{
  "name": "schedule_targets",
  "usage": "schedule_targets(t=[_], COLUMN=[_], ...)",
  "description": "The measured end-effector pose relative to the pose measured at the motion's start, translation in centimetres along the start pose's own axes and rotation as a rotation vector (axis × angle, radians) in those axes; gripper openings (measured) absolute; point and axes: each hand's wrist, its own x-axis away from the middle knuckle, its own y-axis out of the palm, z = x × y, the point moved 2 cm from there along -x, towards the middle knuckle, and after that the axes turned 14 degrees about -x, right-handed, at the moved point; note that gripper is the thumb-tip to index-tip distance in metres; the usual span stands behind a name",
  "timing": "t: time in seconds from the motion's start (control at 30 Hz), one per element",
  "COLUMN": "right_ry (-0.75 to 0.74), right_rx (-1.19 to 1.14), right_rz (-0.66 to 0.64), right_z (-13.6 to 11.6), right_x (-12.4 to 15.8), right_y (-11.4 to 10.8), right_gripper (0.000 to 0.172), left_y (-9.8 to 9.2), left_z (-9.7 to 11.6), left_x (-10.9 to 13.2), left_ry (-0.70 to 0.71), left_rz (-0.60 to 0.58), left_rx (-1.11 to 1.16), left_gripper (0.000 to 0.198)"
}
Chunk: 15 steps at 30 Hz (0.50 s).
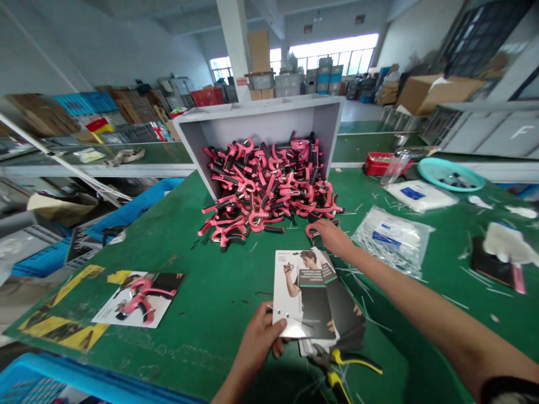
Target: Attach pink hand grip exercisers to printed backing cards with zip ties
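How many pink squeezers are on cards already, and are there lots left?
Done: one carded squeezer lies at the left. In hand: the left hand pinches a printed card while the right hand reaches a loose squeezer beside the pile. Left: that whole pile, spilling from the grey box.

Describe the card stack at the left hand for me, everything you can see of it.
The card stack is a few thin, glossy-looking printed cards, slightly fanned. The top card is white above and dark grey below, with a picture of a person exercising and a block of small text. The stack lies nearly flat on the green table, in front of the person. The left hand pinches its lower left corner, and yellow-handled pliers lie at its lower edge.
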Motion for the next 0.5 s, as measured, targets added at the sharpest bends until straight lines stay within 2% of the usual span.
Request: schedule_targets(t=[0.07,0.17,0.27,0.33,0.47,0.5], right_ry=[-0.008,0.01,0.027,0.037,0.112,0.141], right_rx=[0.046,0.107,0.142,0.152,0.168,0.167], right_rz=[-0.063,-0.121,-0.135,-0.119,0.021,0.085], right_z=[0.9,1.5,1.8,1.9,2.1,1.9], right_x=[-2.4,-4.3,-4.8,-4.6,-3.5,-2.9], right_y=[1.0,1.9,1.9,1.0,-3.1,-4.5], right_gripper=[0.034,0.024,0.022,0.019,0.022,0.024], left_y=[1.4,2.8,3.3,2.4,-1.5,-2.3], left_z=[-0.9,-1.3,-0.9,-0.4,1.3,2.0], left_x=[-0.1,-0.2,-0.2,-0.1,0.3,0.4], left_ry=[-0.03,-0.035,-0.006,0.045,0.168,0.177], left_rz=[0.041,0.093,0.032,0.053,0.348,0.372], left_rx=[-0.024,-0.015,-0.048,-0.145,-0.326,-0.327], left_gripper=[0.057,0.063,0.064,0.063,0.056,0.053])
